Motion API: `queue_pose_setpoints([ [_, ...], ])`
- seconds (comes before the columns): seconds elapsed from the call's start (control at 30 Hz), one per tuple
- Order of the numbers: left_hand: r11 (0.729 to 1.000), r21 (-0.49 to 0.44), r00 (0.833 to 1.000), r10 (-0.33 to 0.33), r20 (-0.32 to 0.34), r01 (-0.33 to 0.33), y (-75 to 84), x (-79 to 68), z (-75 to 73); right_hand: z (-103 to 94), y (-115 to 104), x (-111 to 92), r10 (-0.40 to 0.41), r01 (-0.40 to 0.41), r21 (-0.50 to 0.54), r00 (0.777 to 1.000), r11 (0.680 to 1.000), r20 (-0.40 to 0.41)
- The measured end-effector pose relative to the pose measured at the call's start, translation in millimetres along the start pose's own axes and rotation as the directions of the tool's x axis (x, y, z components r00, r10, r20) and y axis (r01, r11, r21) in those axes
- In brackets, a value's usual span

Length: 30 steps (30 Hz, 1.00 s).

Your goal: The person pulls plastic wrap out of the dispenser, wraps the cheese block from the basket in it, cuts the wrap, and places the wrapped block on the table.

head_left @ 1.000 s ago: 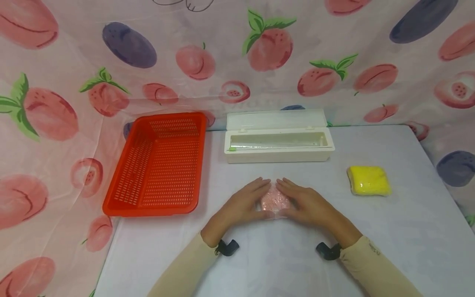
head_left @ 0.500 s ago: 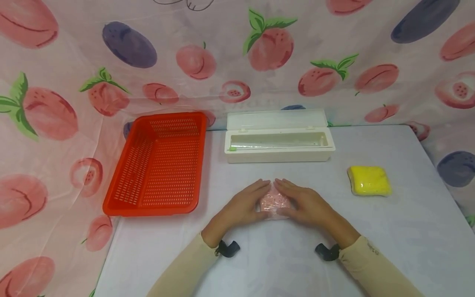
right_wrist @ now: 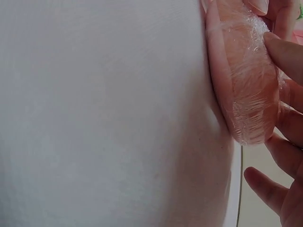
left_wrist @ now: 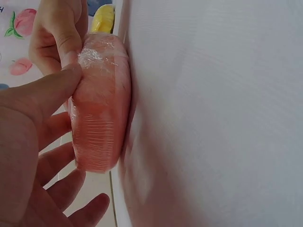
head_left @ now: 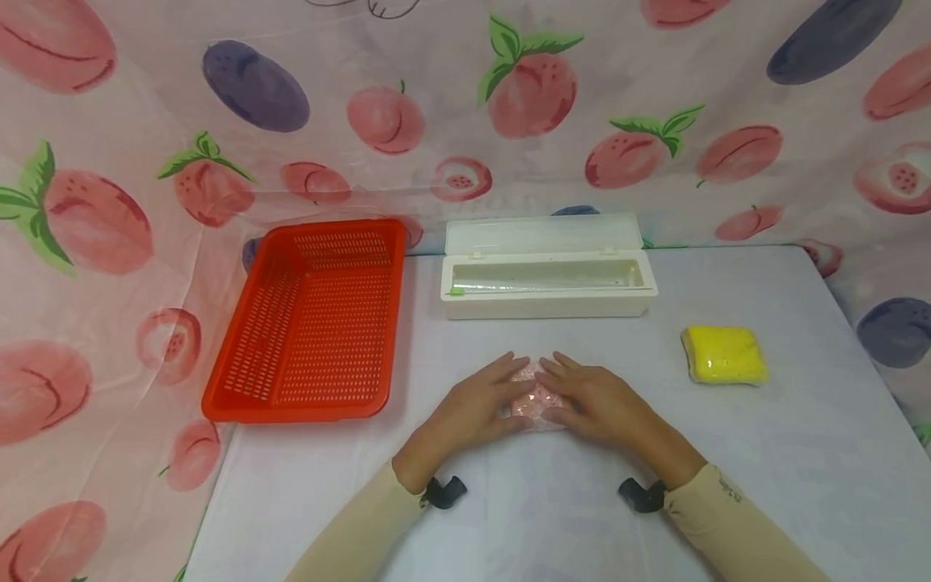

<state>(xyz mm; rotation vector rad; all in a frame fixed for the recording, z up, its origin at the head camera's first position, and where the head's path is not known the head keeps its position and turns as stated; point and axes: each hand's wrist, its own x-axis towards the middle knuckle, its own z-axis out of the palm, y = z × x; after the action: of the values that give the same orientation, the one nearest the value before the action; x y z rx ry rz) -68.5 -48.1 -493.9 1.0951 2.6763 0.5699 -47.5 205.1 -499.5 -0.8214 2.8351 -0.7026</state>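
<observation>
A pink, rounded block wrapped in clear cling film (head_left: 537,402) rests on the white-covered table between two hands. From its left side, the left hand (head_left: 474,406) touches it, fingers spread over its upper surface. The right hand (head_left: 602,406) mirrors this from the right, its fingers lying across the wrap. In the left wrist view, the left thumb (left_wrist: 57,90) presses the top edge of the pink block (left_wrist: 100,113), and the film is creased along its side. Bunched, shiny film also shows on the block (right_wrist: 251,90) in the right wrist view. Both palms partly hide it.
Behind the hands stands a white cling film dispenser (head_left: 549,307) with its lid up and a green slider on it. A red perforated basket (head_left: 396,323) is at the left. A yellow wrapped block (head_left: 725,356) lies to the right.
The fingers of both hands have spread and shifted over the top of the pink block, covering more of it. The block, basket, dispenser and yellow block stay in place.
</observation>
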Motion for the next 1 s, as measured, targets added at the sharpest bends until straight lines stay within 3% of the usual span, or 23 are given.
queue_pose_setpoints([
  [0.23,1.0,0.01,1.0,0.006,0.017,-0.006,-1.0,0.0,1.2,-3.6,-1.4,0.8,0.01,-0.01,-0.001,1.0,1.0,0.01],
  [0.6,0.999,0.003,0.998,-0.039,0.048,0.038,-1.2,1.0,4.1,1.4,-1.1,-0.1,0.032,-0.031,-0.038,0.999,0.999,0.005],
  [1.0,0.997,-0.062,0.998,-0.033,0.057,0.037,-2.5,-1.1,4.1,6.1,0.1,-3.8,0.028,-0.028,0.028,1.0,0.999,-0.003],
])
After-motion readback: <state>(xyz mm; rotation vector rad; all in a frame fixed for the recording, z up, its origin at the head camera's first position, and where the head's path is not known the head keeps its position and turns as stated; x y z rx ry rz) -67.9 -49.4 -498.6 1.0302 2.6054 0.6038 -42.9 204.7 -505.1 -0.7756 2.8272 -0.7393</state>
